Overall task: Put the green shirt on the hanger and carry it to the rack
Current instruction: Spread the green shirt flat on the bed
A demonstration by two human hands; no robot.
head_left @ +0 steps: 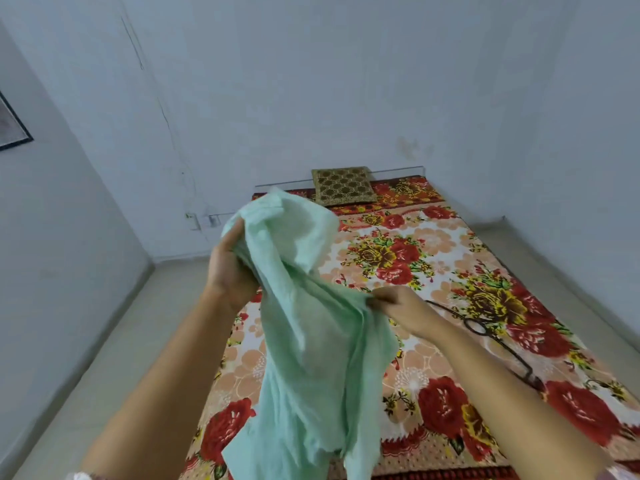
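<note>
Left hand (230,268): raised, fingers curled round a bunched upper part of the green shirt (304,323), gripping it; palm side faces the cloth.
Right hand (401,306): lower and to the right of the left one, pinching a fold at the shirt's edge between thumb and fingertips.
Green shirt: pale green, thin, crumpled; held up in the air by both hands, top flopped over above the left hand, the rest hanging loose down between the two forearms to the bottom of the view. It hangs over the near left part of the bed.
Hanger (519,365): dark, thin, lying flat on the bedsheet just right of the right hand; its near end is hidden behind the right forearm. Apart from the shirt, neither hand touches it.
Bedsheet (415,244): floral, red and yellow flowers on cream, covers the whole bed.
Cushion (343,185): brown and gold, patterned, at the far end of the bed against the wall.
Floor (104,341): pale, left of the bed.
Picture frame (14,126): dark edged, on the left wall, cut off by the view's edge.
</note>
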